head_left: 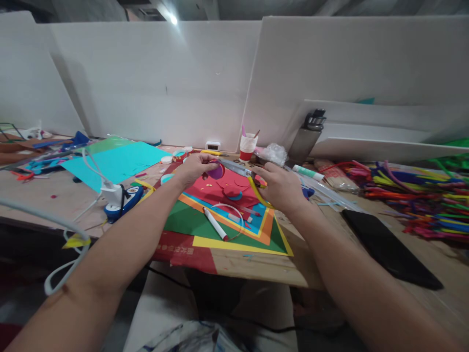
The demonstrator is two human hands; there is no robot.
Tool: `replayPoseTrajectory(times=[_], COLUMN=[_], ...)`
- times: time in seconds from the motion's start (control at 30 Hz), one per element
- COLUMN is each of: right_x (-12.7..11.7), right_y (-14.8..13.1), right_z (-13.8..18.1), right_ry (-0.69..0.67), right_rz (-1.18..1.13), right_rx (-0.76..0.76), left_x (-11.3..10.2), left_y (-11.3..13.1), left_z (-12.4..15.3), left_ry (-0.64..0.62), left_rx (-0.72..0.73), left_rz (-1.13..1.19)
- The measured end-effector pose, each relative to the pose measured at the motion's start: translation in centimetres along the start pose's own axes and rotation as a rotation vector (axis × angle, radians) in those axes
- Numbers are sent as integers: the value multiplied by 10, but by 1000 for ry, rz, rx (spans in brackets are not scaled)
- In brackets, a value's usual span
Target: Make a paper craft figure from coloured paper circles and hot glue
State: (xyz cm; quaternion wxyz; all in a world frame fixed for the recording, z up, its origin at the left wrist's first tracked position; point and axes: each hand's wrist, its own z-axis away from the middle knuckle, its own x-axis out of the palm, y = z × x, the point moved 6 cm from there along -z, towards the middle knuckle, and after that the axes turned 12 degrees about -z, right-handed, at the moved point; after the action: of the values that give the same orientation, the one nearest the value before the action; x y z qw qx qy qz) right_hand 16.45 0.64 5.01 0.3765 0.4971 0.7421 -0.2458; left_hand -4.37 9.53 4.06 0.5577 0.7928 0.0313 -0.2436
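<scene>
Between the fingers of my left hand (pixel 196 168) is a small round piece of purple paper (pixel 217 171). My right hand (pixel 280 186) is closed on yellow-handled scissors (pixel 236 168), whose blades point left and reach the purple paper. Whether the blades are apart is hard to make out. Under both hands lies a stack of coloured sheets, with red paper (pixel 242 193) on top and green paper (pixel 186 217) lower down. A white marker (pixel 215 224) with a red end rests on the stack, among small paper scraps.
A cyan sheet (pixel 124 161) and a blue power strip (pixel 126 203) lie to the left. Behind stand paper cups (pixel 248 146) and a dark bottle (pixel 307 137). On the right are a black phone (pixel 388 247), a glue stick (pixel 308 173) and many pipe cleaners (pixel 410 190).
</scene>
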Motion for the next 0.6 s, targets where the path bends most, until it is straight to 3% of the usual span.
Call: replayPoseTrajectory(times=[0.13, 0.43, 0.6], right_x=[0, -2, -2], right_y=[3, 0, -3], right_z=[2, 2, 1], right_ry=[-3, 17, 3], right_rz=[0, 40, 43], right_rx=[43, -19, -26], left_x=[-6, -8, -5], left_y=[2, 8, 5], left_z=[0, 2, 3], left_ry=[35, 76, 41], left_rx=[19, 19, 8], left_rz=[-24, -100, -105])
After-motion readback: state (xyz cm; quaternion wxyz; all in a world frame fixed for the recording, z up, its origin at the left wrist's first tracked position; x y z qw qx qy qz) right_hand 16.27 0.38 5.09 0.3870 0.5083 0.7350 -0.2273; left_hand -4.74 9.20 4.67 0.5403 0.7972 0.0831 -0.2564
